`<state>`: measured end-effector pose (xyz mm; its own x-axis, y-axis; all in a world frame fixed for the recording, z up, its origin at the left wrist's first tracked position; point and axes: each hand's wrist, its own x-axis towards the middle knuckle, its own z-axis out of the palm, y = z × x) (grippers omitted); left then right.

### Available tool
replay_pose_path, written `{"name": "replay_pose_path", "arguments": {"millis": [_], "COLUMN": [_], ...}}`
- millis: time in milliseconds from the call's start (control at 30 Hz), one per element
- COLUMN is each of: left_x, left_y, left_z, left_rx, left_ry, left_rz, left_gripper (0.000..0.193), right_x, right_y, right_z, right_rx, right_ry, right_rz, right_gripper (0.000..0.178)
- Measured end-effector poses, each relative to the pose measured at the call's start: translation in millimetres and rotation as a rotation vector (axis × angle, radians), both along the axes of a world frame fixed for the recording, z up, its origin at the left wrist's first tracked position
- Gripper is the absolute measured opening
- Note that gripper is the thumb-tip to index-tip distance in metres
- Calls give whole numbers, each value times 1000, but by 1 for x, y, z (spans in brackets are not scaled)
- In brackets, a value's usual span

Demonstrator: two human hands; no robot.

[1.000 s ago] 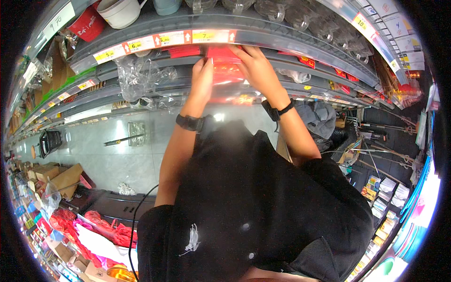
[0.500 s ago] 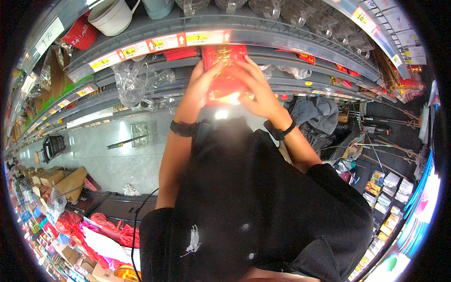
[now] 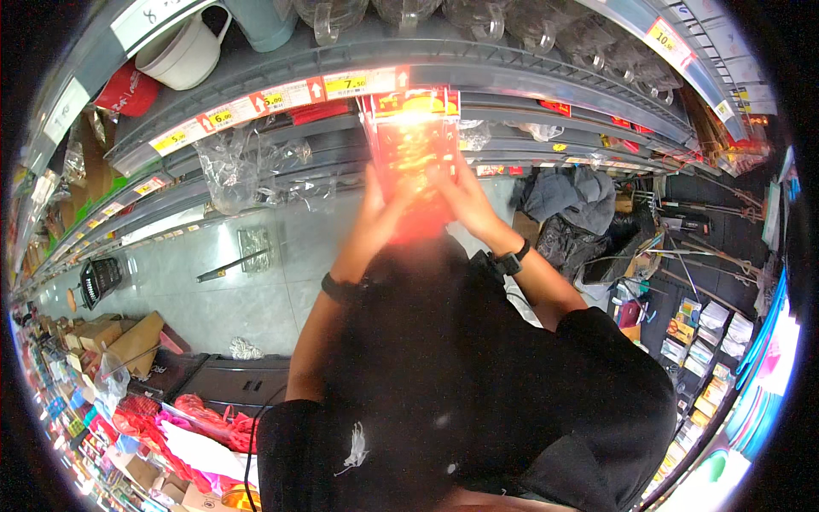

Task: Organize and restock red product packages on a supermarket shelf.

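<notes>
In front of the shelves I hold a pack of red envelopes (image 3: 409,166) with gold print. Its surface is shiny, and bright glare hides much of the print. My left hand (image 3: 375,218) grips the left edge low down, thumb over the front. On the other side my right hand (image 3: 466,198) is closed round the right edge, its thumb lying on the front too. The fingers behind the pack are hidden. The top of the pack is close to the shelf edge with price labels (image 3: 281,101). More red packs (image 3: 320,112) lie on the shelf beneath that edge.
Glass mugs (image 3: 401,13) and a white cup (image 3: 183,53) stand on the upper shelf. Clear plastic wrapping (image 3: 235,171) hangs at the left of the lower shelves. Down on the floor are a black basket (image 3: 102,280), cardboard boxes (image 3: 128,341) and dark bags (image 3: 572,243).
Both hands have drawn the red pack down and toward me, away from the shelf. The right hand's fingers, spread over its front before, now wrap its edge.
</notes>
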<state>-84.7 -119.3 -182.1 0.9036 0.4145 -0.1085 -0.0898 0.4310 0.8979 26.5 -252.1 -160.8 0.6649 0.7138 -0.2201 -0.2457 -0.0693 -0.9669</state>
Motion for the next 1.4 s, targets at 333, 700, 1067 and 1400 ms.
{"name": "replay_pose_path", "arguments": {"millis": [333,700,1067,1400], "left_x": [-3,71,80,23], "left_y": [-3,40,53,-8], "left_z": [-13,32,-3,22], "left_rx": [1131,281,682,97], "left_ry": [-205,-277,-362,-415], "left_rz": [-47,61,197,460], "left_gripper": [34,43,48,42], "right_x": [12,82,59,-10], "right_y": [-49,7,27,20], "right_z": [-2,40,3,69], "right_rx": [-68,218,155,-136], "right_ry": [-847,-1130,-1220,-1176], "right_rz": [214,189,-173,50], "right_gripper": [62,66,83,75]}}
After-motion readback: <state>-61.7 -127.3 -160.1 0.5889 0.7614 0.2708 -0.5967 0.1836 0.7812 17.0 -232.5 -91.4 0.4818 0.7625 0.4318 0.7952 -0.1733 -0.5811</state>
